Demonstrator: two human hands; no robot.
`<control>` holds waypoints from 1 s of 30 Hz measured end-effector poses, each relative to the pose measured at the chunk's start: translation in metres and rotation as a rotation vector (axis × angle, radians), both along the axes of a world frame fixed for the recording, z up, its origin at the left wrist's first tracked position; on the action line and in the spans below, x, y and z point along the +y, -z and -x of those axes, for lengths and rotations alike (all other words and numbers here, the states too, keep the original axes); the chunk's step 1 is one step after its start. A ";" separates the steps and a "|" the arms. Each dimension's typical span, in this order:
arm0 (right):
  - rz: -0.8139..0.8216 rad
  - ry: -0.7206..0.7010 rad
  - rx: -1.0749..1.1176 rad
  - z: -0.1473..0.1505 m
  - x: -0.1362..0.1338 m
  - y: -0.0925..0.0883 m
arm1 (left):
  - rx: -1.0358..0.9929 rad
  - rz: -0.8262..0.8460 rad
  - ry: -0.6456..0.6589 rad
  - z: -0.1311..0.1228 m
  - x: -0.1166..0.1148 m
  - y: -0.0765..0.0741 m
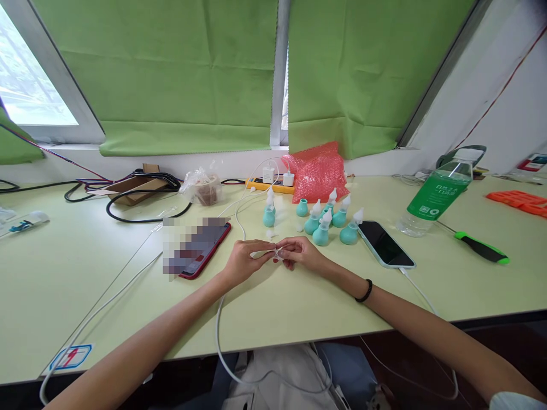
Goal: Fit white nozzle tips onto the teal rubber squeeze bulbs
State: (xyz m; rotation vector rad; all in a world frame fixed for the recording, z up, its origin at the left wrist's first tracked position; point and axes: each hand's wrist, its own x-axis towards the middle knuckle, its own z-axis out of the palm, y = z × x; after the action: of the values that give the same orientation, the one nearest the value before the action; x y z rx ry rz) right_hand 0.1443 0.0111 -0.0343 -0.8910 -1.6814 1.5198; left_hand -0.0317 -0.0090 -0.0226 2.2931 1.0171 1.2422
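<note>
My left hand and my right hand meet over the pale green table, fingertips pinched together on a small clear white part. Just beyond them stand several teal squeeze bulbs with white tips, one more bulb apart to the left, and a capless teal bulb. A loose white tip lies close to my fingers. A black band circles my right wrist.
A red phone lies left of my hands, a pale blue phone on its cable to the right. Behind are pink bubble wrap, a yellow power strip, a water bottle, a green-handled tool and tangled black cables.
</note>
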 end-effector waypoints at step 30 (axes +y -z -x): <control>-0.162 0.056 0.007 0.002 -0.009 -0.009 | -0.197 0.267 0.082 -0.003 -0.001 -0.005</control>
State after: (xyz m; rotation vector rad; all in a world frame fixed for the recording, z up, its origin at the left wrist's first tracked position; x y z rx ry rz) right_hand 0.1426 0.0016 -0.0252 -0.8390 -1.7324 1.3273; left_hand -0.0288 -0.0105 -0.0180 1.9496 0.9457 1.1927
